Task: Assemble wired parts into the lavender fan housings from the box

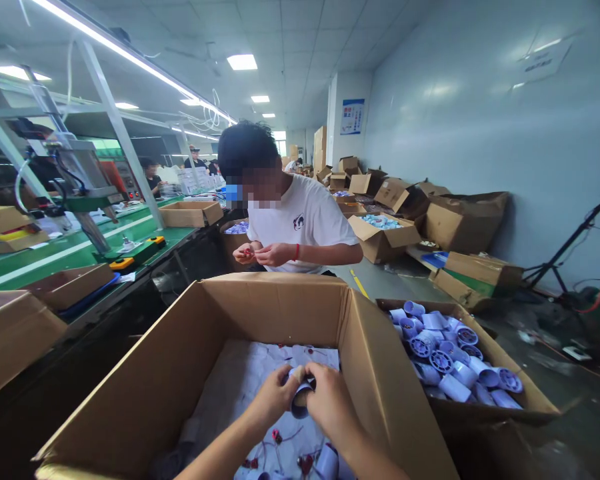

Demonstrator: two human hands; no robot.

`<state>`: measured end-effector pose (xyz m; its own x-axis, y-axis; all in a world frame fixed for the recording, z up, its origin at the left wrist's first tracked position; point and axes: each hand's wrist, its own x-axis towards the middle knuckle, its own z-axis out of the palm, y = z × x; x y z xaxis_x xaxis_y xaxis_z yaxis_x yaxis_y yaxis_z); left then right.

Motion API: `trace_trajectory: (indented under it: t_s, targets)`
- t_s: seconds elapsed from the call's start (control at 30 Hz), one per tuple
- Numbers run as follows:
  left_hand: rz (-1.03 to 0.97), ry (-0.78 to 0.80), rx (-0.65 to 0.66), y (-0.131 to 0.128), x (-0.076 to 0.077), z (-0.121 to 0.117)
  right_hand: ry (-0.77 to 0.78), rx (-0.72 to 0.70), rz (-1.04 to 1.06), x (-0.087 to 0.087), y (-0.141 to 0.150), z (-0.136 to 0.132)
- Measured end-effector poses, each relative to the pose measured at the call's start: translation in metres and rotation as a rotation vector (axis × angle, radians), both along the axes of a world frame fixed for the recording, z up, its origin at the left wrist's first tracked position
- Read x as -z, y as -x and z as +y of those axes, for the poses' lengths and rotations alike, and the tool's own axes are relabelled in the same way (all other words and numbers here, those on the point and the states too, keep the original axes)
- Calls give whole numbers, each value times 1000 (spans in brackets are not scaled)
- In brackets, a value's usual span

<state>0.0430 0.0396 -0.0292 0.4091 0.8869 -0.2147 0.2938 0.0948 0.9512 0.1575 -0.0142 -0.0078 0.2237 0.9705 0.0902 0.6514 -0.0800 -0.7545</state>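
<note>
Over a large cardboard box (275,303), my left hand (275,390) and my right hand (325,393) meet around a purple plastic cup-shaped housing (300,405). Both hands are closed on it, fingers at its upper rim, with its round opening partly showing. Whatever the fingertips touch at the rim is hidden. Below lie small red parts with thin wires (277,437) on a white sheet (225,380) in the box. More purple housings (327,461) rest at the box's near end, under my right forearm.
A carton of purple housings (440,353) stands at the right. Across the box, a person in a white shirt (300,220) handles a small red part. A green conveyor bench (145,233) with a press (80,173) runs along the left; cartons (385,233) and a tripod (570,247) stand at the right.
</note>
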Motion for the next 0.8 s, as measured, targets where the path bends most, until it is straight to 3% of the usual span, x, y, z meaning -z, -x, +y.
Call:
trace_trajectory:
  t_s: [0.13, 0.33, 0.5, 0.7, 0.8]
  targets:
    - [51, -42, -31, -1, 0, 0, 11, 40, 25, 1, 3, 2]
    - [-12, 199, -82, -2, -1, 2, -15, 85, 127, 1, 7, 5]
    - [70, -14, -116, 1, -4, 8, -65, 91, 161, 0, 13, 8]
    - [122, 135, -30, 3, -7, 9, -55, 21, 226, 7, 5, 12]
    - [107, 92, 4, 4, -8, 11, -53, -4, 248, 8, 3, 12]
